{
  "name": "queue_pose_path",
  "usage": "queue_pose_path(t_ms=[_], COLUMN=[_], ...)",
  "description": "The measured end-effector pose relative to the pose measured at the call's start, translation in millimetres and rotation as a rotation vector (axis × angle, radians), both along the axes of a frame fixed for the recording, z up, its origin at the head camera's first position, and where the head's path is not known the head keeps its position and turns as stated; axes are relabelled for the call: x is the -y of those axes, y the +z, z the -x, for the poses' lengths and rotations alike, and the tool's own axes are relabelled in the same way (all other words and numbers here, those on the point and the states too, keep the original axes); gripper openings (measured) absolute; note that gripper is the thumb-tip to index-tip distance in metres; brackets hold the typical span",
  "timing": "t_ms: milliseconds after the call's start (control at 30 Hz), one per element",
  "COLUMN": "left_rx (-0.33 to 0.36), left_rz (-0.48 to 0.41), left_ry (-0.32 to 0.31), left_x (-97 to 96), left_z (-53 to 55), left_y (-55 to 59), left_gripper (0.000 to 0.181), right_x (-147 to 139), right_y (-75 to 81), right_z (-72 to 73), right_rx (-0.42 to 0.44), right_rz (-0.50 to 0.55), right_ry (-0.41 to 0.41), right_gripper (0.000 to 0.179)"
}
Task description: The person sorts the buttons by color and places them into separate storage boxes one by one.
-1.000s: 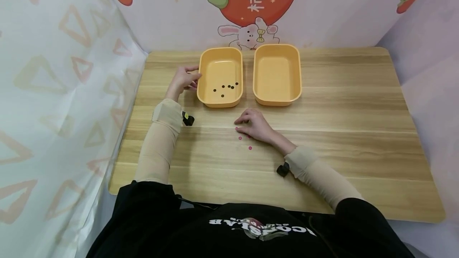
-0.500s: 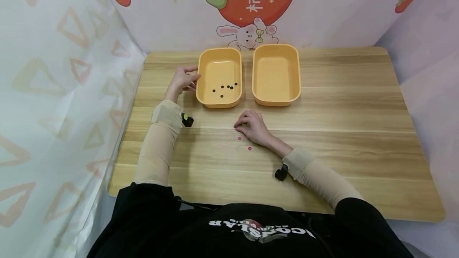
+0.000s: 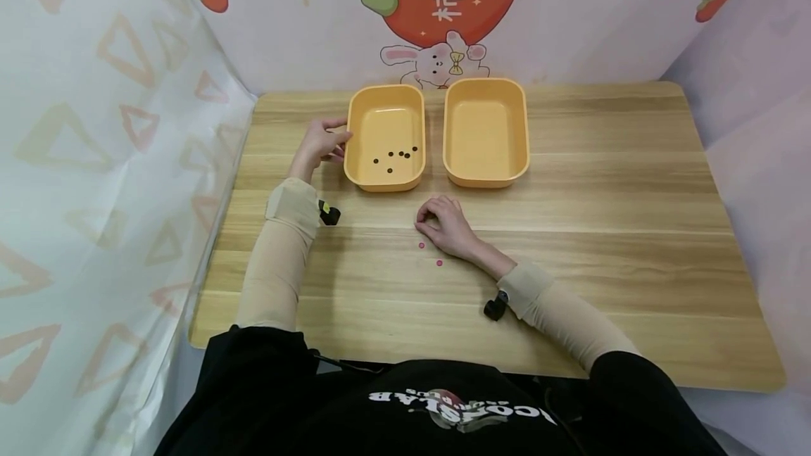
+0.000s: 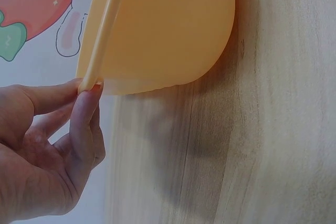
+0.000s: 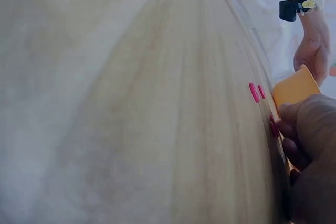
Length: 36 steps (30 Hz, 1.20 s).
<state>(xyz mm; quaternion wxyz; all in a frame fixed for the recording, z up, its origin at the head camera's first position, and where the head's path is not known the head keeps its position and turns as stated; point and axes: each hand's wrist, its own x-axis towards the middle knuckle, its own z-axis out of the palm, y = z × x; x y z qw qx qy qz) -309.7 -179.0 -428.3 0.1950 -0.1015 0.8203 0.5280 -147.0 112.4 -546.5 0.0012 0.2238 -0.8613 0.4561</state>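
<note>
In the head view my left hand [image 3: 321, 142] is at the left side of the left yellow bin [image 3: 348, 118]. The left wrist view shows its thumb and fingers pinching the bin's rim [image 4: 100, 45]. Several small black discs [image 3: 401, 153] lie inside that bin. My right hand [image 3: 448, 226] is low over the table in front of the bins, thumb and index fingertips together. At those fingertips, the right wrist view shows a small dark pink disc [image 5: 274, 128], partly hidden. Two pink discs [image 3: 421, 245] lie flat on the wood just nearer my body.
A second yellow bin [image 3: 486, 178] stands right of the first, a narrow gap between them. Both sit near the back edge of the wooden table [image 3: 633, 231], against a printed backdrop [image 3: 589, 20]. A patterned sheet [image 3: 95, 195] hangs along the left side.
My right fingertips have closed together, and the pink disc seen at them earlier is now hidden in the head view. Another disc near the palm is covered too. The left hand keeps its place.
</note>
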Motion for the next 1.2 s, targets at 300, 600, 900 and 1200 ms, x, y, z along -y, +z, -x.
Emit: queue_pose_path(t_ms=[300, 600, 900, 1200], left_rx=[0.006, 0.010, 0.000, 0.003], left_rz=[-0.003, -0.002, 0.002, 0.002], left_ry=[0.002, -0.001, 0.011, 0.016], left_x=[0.2, -0.9, -1.3, -0.1], left_z=[0.4, 1.0, 0.8, 1.3], left_y=[-1.4, -2.0, -2.8, -2.7], left_gripper=[0.054, 0.055, 0.054, 0.054], right_x=[-3, -13, -34, -51], right_y=[4.1, 9.4, 14.9, 23.9], right_z=[-1.2, -5.3, -1.0, 1.8], right_rx=[0.016, 0.049, 0.199, 0.215], right_rz=[0.154, 0.213, 0.221, 0.205], right_ry=[-0.082, -0.097, -0.021, -0.012], right_gripper=[0.009, 0.009, 0.016, 0.016])
